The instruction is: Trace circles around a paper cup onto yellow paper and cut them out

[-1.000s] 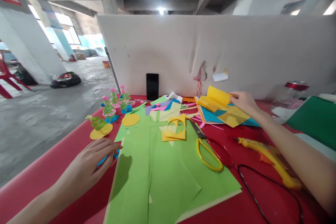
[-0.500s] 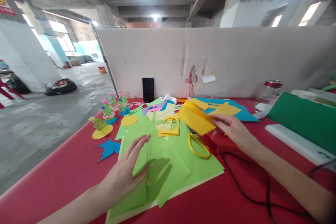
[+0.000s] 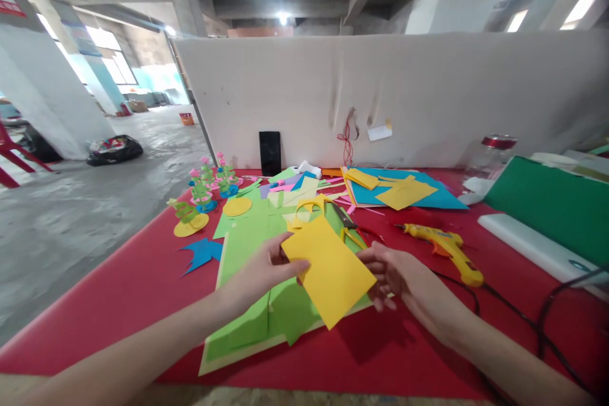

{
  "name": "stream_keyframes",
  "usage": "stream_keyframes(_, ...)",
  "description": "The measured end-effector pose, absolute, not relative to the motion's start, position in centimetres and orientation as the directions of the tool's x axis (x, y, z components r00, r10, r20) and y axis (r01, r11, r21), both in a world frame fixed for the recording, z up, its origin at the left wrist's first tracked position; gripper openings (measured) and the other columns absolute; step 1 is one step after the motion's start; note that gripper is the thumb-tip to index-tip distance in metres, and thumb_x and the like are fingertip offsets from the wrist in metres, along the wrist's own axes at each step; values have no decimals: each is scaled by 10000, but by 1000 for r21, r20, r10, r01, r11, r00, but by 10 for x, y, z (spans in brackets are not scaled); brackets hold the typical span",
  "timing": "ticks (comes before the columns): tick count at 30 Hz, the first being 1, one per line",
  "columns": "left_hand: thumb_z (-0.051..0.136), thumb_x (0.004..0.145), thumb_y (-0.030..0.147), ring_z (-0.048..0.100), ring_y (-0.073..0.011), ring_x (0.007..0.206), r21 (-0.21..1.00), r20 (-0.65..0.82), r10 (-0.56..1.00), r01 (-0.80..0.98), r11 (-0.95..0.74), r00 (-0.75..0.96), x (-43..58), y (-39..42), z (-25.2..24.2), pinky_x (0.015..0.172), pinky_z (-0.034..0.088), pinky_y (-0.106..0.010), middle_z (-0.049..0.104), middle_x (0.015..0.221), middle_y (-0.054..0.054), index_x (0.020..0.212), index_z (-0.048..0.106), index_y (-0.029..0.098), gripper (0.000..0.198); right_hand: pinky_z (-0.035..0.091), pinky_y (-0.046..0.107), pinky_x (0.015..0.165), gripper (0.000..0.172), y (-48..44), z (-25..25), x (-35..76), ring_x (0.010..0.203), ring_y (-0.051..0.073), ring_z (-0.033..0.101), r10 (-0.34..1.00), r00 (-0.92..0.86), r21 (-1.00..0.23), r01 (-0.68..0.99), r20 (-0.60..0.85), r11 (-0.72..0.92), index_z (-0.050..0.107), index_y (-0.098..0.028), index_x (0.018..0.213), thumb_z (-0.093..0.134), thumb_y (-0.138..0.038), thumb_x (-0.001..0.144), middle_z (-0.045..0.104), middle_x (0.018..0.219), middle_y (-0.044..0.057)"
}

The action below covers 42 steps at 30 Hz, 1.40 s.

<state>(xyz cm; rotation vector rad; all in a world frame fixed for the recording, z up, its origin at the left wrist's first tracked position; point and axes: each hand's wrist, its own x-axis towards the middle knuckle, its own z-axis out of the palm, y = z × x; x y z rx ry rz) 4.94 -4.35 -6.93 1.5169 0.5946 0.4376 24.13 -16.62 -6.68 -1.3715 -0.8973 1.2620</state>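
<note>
A sheet of yellow paper [image 3: 333, 273] is tilted in the air over the green paper [image 3: 247, 314]. My left hand [image 3: 259, 273] pinches its left side, thumb on top and fingers beneath. At the sheet's right edge is my right hand [image 3: 404, 276], its fingers loosely spread and partly behind the corner; whether they touch it is hard to tell. Just beyond the sheet lie scissors [image 3: 351, 236] with yellow and red handles, partly covered. A yellow paper piece with a round cutout [image 3: 309, 204] is behind it.
A yellow glue gun [image 3: 442, 246] with a black cord lies right of my right hand. Paper flower models [image 3: 204, 187], a yellow disc [image 3: 236, 206] and blue scraps [image 3: 202, 255] are at left. Behind are a phone [image 3: 270, 153], blue sheets [image 3: 428, 193] and a jar [image 3: 492, 155].
My right hand has brought the yellow sheet nearer and loosened its fingers. My left hand has moved right and closed on the sheet. The glue gun has come into sight.
</note>
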Motion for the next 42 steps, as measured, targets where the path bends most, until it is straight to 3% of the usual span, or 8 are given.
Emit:
stream_keyframes(7, 635, 788, 299, 585, -169, 980, 996, -87, 566, 67, 56, 820, 53, -47, -72, 818, 467, -243, 625, 1058, -31, 1119, 503, 203, 369, 229, 187, 377, 292, -165, -73, 232, 346, 22, 362, 962, 119, -969, -67, -244, -238, 594, -141, 767, 682, -397, 660, 537, 560, -46)
stream_keyframes(14, 478, 867, 335, 561, -177, 942, 957, 35, 681, 171, -234, 732, 51, -41, -76, 831, 466, -305, 578, 1016, -51, 1151, 452, 194, 318, 172, 158, 287, 260, -168, -81, 224, 245, 27, 317, 951, 95, -949, -147, -293, -278, 512, -160, 720, 639, -384, 682, 424, 341, -108)
stream_keyframes(18, 335, 932, 280, 326, -179, 1276, 615, 334, 542, 258, -745, 771, 47, -49, -78, 1086, 285, -349, 340, 1370, -73, 1312, 289, 226, 386, 320, 149, 282, 295, -165, -93, 219, 330, 88, 507, 950, 74, -932, -230, -304, -280, 495, -162, 814, 638, -379, 676, 533, 446, -66)
stream_keyframes(22, 285, 953, 290, 175, -208, 1356, 262, 281, 277, 204, -943, 919, 46, -66, -84, 1119, 229, -398, 142, 1484, -70, 1421, 33, 222, 537, 388, 154, 308, 284, -163, -100, 214, 425, 118, 589, 946, 46, -904, -312, -321, -292, 487, -165, 847, 624, -359, 691, 560, 523, -50)
stream_keyframes(24, 303, 951, 320, 131, -231, 1361, 163, 273, 219, 179, -970, 937, 46, -72, -88, 1116, 220, -423, 74, 1487, -83, 1420, -60, 208, 603, 416, 155, 332, 283, -164, -101, 212, 471, 121, 613, 943, 28, -890, -339, -333, -304, 482, -167, 891, 606, -340, 705, 593, 584, -32)
stream_keyframes(28, 231, 965, 313, 108, -217, 1358, 158, 194, 253, 225, -962, 948, 47, -72, -92, 1097, 269, -418, 45, 1480, -75, 1406, -100, 214, 560, 442, 166, 348, 289, -165, -107, 206, 503, 138, 636, 936, -28, -878, -338, -351, -339, 475, -155, 894, 595, -324, 693, 605, 612, -17)
stream_keyframes(35, 243, 963, 320, 200, -262, 1337, 59, 210, 335, 330, -942, 919, 55, -55, -125, 1067, 300, -462, 152, 1451, -137, 1417, 82, 134, 517, 427, 181, 335, 327, -155, -117, 197, 476, 147, 626, 926, -29, -892, -260, -376, -370, 433, -162, 834, 536, -382, 615, 540, 587, -49)
stream_keyframes(42, 341, 933, 408, 287, -260, 1309, -78, 260, 279, 308, -948, 924, 54, -47, -149, 1046, 341, -402, 203, 1441, -130, 1418, -8, 157, 648, 367, 188, 292, 183, -162, -68, 224, 363, 118, 550, 861, -51, -863, 34, -505, -504, 462, -159, 797, 409, -234, 639, 626, 604, 23)
